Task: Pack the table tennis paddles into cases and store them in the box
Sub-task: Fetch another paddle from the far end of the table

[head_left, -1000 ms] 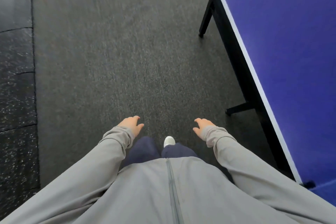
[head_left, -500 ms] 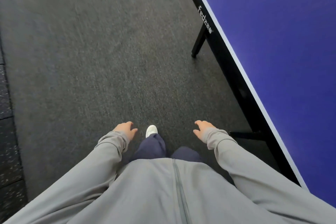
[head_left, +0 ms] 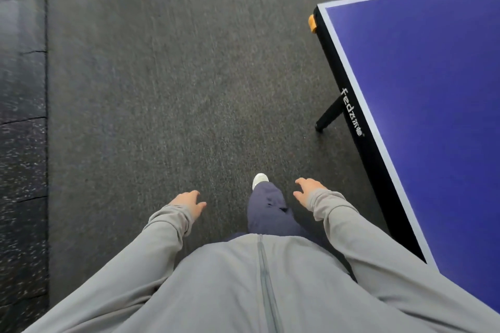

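Observation:
No paddle, case or box shows in the head view. My left hand hangs in front of my body over the dark carpet, fingers loose, holding nothing. My right hand hangs the same way, empty, a short way left of the blue table tennis table. Grey sleeves cover both arms down to the wrists.
The table's near corner with an orange corner guard lies ahead on the right, and a black leg slants down to the floor. Grey carpet spreads ahead. Black speckled floor tiles run along the left. My white shoe steps forward.
I have walked forward along the table's side; its far corner has come into view and the table has slid toward me. Both hands stay empty and swing slightly.

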### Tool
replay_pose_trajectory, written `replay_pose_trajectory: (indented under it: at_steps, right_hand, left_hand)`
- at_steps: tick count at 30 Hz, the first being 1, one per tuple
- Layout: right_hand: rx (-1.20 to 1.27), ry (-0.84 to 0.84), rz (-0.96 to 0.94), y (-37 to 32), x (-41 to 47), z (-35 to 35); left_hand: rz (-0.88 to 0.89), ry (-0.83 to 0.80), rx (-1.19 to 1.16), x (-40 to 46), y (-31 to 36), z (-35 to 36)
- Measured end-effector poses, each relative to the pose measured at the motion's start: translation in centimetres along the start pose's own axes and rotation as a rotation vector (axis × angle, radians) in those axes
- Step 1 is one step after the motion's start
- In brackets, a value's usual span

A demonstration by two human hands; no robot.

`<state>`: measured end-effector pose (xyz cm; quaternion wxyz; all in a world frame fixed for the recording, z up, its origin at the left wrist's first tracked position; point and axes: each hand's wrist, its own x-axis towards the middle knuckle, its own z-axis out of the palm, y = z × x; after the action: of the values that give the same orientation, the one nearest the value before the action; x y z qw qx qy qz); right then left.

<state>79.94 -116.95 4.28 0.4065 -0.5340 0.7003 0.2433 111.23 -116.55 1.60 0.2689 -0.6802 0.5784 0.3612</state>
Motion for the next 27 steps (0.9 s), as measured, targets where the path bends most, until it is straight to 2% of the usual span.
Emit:
replay_pose_trajectory:
  at_steps: [5, 10, 14, 22, 27]
  right_hand:
    - [0.005, -0.017, -0.024, -1.2, 5.2, -7.7]
    - [-0.001, 0.009, -0.082, -3.3, 9.5, -15.5]
    - [0.001, 0.016, -0.101, -5.6, 13.0, -20.6]
    - [0.009, 0.037, -0.086, -12.6, 21.5, -30.9]
    - [0.033, 0.029, -0.038, -17.8, 25.7, -38.1]
  left_hand:
    - [-0.027, 0.02, -0.013, 4.5, 3.8, -7.7]
    - [0.056, 0.129, -0.083, 9.1, 9.3, -16.1]
    - [0.098, 0.117, -0.052, 12.9, 12.4, -21.4]
    - [0.111, 0.046, -0.012, 24.0, 13.0, -32.4]
    - [0.128, 0.04, 0.042, 31.1, 12.7, -41.9]
